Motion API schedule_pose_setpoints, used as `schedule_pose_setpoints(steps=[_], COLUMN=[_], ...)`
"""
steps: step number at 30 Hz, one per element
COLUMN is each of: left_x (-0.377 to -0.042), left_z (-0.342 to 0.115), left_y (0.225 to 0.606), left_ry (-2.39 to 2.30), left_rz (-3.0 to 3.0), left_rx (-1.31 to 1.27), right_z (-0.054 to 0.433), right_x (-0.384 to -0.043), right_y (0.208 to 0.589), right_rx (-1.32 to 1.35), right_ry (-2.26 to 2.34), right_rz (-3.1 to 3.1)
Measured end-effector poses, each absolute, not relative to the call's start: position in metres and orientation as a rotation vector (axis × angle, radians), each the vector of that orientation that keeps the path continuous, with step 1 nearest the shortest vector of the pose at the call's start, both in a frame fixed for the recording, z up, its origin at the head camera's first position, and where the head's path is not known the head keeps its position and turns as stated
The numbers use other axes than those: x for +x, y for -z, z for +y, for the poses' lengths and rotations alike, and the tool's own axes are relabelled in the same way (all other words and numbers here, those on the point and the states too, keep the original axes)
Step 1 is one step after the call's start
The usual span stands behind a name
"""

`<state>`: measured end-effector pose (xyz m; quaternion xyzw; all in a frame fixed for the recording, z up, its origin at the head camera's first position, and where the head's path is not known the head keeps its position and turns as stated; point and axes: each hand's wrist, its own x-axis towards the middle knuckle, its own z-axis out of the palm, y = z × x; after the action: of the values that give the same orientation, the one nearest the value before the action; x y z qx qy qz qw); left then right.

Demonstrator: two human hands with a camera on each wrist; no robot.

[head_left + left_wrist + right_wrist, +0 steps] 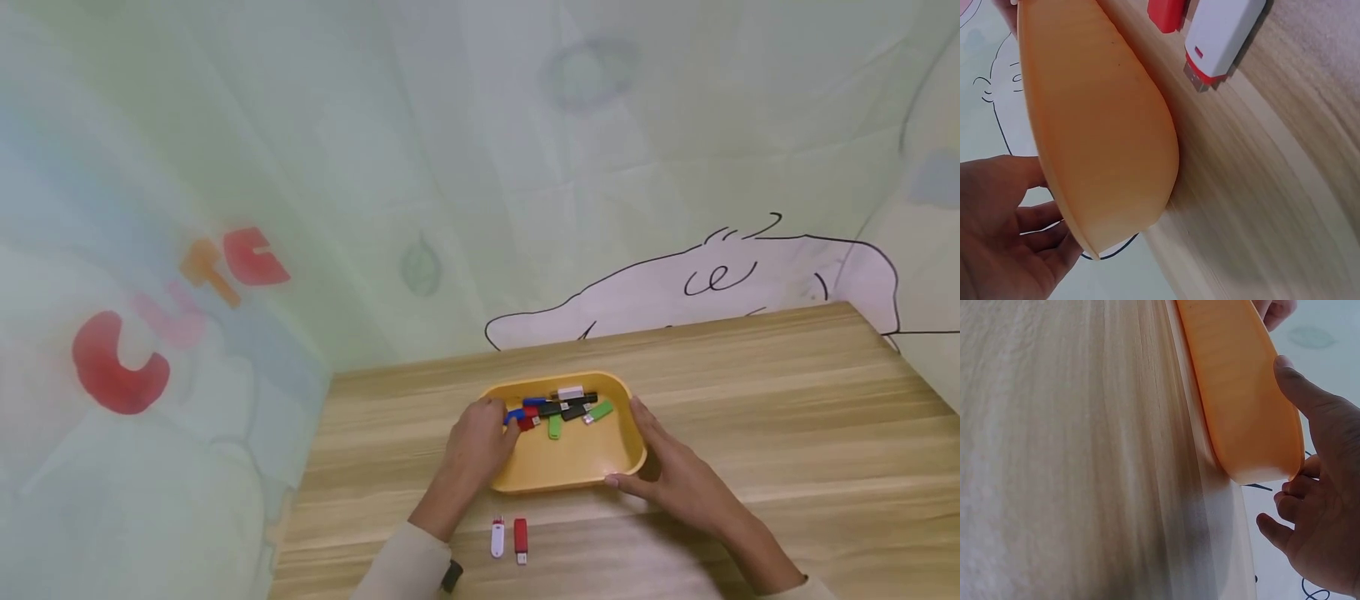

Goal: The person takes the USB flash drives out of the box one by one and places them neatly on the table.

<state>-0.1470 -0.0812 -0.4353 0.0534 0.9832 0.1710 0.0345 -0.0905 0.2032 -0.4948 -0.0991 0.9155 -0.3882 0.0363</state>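
Note:
A yellow-orange plastic tray [570, 479] stands on the table with several USB flash drives in its back half. My left hand [476, 437] reaches over the tray's left rim, thumb and fingertips at a blue USB flash drive [515, 415], which they pinch; in the left wrist view the tray wall hides part of the fingers. At the front right corner, my right hand [686, 479] holds the tray, thumb on the front rim and fingers along the right end. Inside lie a red drive [527, 423], black drives [551, 409], green drives [600, 411] and a white one [571, 392].
In front of the tray, a white USB drive [497, 539] and a red USB drive [521, 537] lie side by side on the wooden table [787, 400]. A printed curtain [450, 167] hangs behind the table's back edge and along its left side.

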Motion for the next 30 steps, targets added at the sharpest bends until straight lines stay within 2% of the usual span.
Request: schedule_pose_setpoints(steps=[30], left_x=[-0.170], left_z=[-0.064], left_y=[0.453], left_ry=[-0.436], left_rz=[2.891], left_rx=[0.145], right_z=[0.203], right_x=[-0.089], right_y=[0.495], right_rx=[-0.307], right_ry=[1.213], right_rz=[2.802])
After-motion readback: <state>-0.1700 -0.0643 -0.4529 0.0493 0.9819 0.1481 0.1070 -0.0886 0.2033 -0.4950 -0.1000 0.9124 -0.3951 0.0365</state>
